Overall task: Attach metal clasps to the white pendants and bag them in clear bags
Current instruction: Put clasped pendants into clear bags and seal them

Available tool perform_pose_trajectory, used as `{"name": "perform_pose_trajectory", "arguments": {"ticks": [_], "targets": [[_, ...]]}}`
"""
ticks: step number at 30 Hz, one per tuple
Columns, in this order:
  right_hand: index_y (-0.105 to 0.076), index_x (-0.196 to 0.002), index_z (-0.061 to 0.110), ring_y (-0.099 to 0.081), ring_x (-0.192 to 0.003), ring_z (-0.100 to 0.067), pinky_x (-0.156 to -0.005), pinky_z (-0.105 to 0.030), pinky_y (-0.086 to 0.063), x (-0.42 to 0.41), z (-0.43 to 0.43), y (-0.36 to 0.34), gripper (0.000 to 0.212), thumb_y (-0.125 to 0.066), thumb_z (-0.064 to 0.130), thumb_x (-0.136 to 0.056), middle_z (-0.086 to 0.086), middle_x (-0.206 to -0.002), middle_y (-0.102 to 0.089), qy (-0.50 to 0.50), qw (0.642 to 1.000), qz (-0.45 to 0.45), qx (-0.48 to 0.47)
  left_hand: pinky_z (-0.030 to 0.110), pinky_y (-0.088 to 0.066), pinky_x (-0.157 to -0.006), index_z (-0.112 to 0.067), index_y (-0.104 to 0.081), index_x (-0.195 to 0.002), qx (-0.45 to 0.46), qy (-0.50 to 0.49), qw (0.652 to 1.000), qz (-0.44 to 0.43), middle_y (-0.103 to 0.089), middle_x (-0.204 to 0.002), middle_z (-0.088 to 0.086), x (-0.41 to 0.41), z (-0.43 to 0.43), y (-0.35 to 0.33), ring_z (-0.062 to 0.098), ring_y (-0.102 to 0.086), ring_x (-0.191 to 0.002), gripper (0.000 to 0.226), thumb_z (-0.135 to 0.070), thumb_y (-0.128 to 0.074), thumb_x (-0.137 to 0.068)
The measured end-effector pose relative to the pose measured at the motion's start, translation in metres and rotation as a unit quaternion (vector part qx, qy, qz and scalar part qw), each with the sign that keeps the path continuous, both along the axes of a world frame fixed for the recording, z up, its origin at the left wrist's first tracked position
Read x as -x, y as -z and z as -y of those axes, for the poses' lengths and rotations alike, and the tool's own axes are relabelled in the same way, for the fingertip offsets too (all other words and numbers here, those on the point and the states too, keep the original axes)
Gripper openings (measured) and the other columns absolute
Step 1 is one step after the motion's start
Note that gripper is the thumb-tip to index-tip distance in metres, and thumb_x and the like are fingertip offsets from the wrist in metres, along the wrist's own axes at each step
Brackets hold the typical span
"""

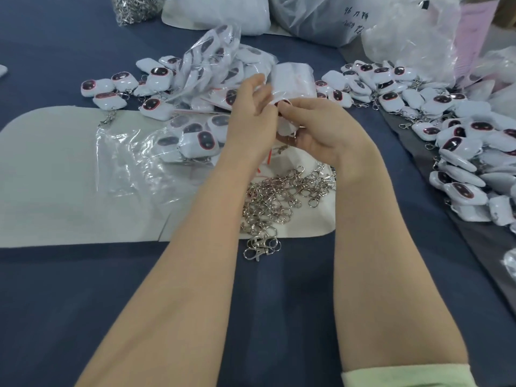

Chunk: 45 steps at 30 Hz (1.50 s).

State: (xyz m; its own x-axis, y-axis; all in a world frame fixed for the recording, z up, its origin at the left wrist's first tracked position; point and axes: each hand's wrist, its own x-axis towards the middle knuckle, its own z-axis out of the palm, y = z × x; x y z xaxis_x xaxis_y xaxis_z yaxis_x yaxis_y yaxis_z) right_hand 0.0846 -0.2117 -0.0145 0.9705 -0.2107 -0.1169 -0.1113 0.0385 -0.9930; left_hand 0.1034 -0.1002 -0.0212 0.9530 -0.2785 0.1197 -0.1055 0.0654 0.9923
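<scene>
Bag of metal clasps point(134, 8) – one, top left, on the blue cloth point(55, 303).
White mat point(50, 177) – one, under the work.
Loose white pendants point(125, 89) – about seven, dark red-rimmed faces.
Bagged pendants point(212, 68) – a heap, uncounted.
Left hand point(251, 118) – raised, fingers nearly straight at the left edge of a clear bag point(293, 79); the grip itself cannot be told.
Pendant point(287, 127) – one, between both hands, at the bag's mouth.
Right hand point(321, 129) – thumb and forefinger pinching that pendant's top.
Loose clasps point(279, 196) – a heap below the wrists.
Large sack point(321, 20) – handwritten "96"; the rest is unreadable.
Pendant heap point(460, 141) – far right, uncounted.
</scene>
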Motion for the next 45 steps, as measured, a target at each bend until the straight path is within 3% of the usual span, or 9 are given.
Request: {"name": "perform_pose_trajectory", "arguments": {"ticks": [3,5,8,11,15,21,32,41,45], "targets": [[-0.054,-0.09,0.001,-0.063,-0.062,-0.018,-0.073,-0.037,-0.058,-0.002,0.0,0.0,0.014,-0.046,0.004,-0.1,-0.015,-0.084,-0.058,0.062,0.995,0.001,-0.081,0.02,-0.035,-0.104,-0.009,-0.047,-0.131,-0.103,-0.069,0.986,0.108,-0.052,-0.134,0.006,0.001,0.0,0.001,0.015,-0.047,-0.126,0.04,-0.002,-0.044,-0.091],[-0.052,-0.085,0.004,-0.065,-0.057,-0.016,-0.066,-0.034,-0.059,-0.003,0.0,0.001,0.016,-0.046,0.002,-0.099,-0.012,-0.08,-0.059,0.088,0.988,0.015,-0.124,0.029,-0.036,-0.1,-0.014,-0.057,-0.117,-0.249,-0.137,0.941,0.18,-0.055,-0.124,0.004,-0.001,0.0,0.006,0.021,-0.049,-0.118,0.028,-0.017,-0.051,-0.09],[-0.055,-0.085,0.006,-0.064,-0.065,-0.013,-0.064,-0.027,-0.056,-0.002,0.003,0.004,0.014,-0.049,-0.001,-0.097,-0.008,-0.081,-0.06,0.095,0.993,0.036,-0.065,0.036,-0.028,-0.098,-0.02,-0.06,-0.106,-0.388,-0.157,0.888,0.192,-0.051,-0.122,0.002,-0.001,0.002,0.015,0.026,-0.041,-0.119,0.029,-0.041,-0.056,-0.086],[-0.055,-0.091,0.006,-0.062,-0.072,-0.017,-0.07,-0.029,-0.056,0.0,0.007,0.009,0.008,-0.052,-0.001,-0.095,-0.008,-0.083,-0.063,0.076,0.995,0.055,-0.019,0.039,-0.026,-0.097,-0.02,-0.059,-0.101,-0.398,-0.16,0.881,0.202,-0.049,-0.12,0.002,-0.001,0.003,0.017,0.027,-0.039,-0.119,0.032,-0.046,-0.055,-0.084],[-0.054,-0.089,0.007,-0.062,-0.062,-0.011,-0.064,-0.023,-0.054,-0.001,0.007,0.01,0.01,-0.052,-0.001,-0.095,-0.007,-0.082,-0.063,0.091,0.992,0.084,-0.027,0.04,-0.025,-0.097,-0.019,-0.057,-0.103,-0.423,-0.146,0.873,0.196,-0.049,-0.12,0.003,-0.002,0.002,0.019,0.027,-0.038,-0.119,0.034,-0.046,-0.056,-0.081],[-0.059,-0.087,0.005,-0.062,-0.071,-0.014,-0.066,-0.023,-0.055,-0.004,0.002,0.01,0.014,-0.05,0.005,-0.099,-0.009,-0.086,-0.063,0.093,0.99,0.078,-0.064,0.044,-0.025,-0.101,-0.017,-0.053,-0.115,-0.478,-0.129,0.849,0.182,-0.047,-0.126,0.007,-0.003,0.002,0.022,0.031,-0.036,-0.122,0.042,-0.045,-0.059,-0.084],[-0.065,-0.087,0.014,-0.066,-0.083,-0.016,-0.077,-0.027,-0.056,0.0,0.005,0.01,0.02,-0.05,0.016,-0.1,-0.003,-0.09,-0.069,0.082,0.992,0.072,-0.071,0.044,-0.03,-0.101,-0.013,-0.056,-0.114,-0.441,-0.161,0.867,0.168,-0.051,-0.122,0.009,-0.003,-0.001,0.021,0.03,-0.041,-0.119,0.037,-0.041,-0.05,-0.09],[-0.057,-0.086,0.007,-0.062,-0.064,-0.017,-0.059,-0.023,-0.053,-0.006,0.005,0.011,0.016,-0.05,0.012,-0.1,-0.01,-0.082,-0.065,0.141,0.988,0.023,-0.06,0.044,-0.031,-0.099,-0.012,-0.056,-0.111,-0.432,-0.157,0.873,0.165,-0.053,-0.119,0.009,-0.004,-0.002,0.02,0.031,-0.043,-0.116,0.035,-0.04,-0.05,-0.089],[-0.06,-0.086,0.009,-0.059,-0.057,-0.01,-0.057,-0.021,-0.048,-0.006,0.008,0.016,0.014,-0.052,0.012,-0.097,-0.005,-0.078,-0.068,0.137,0.99,0.035,0.024,0.043,-0.03,-0.099,-0.012,-0.056,-0.112,-0.436,-0.156,0.871,0.164,-0.054,-0.12,0.009,-0.004,-0.001,0.021,0.03,-0.043,-0.117,0.035,-0.039,-0.05,-0.089]]}}
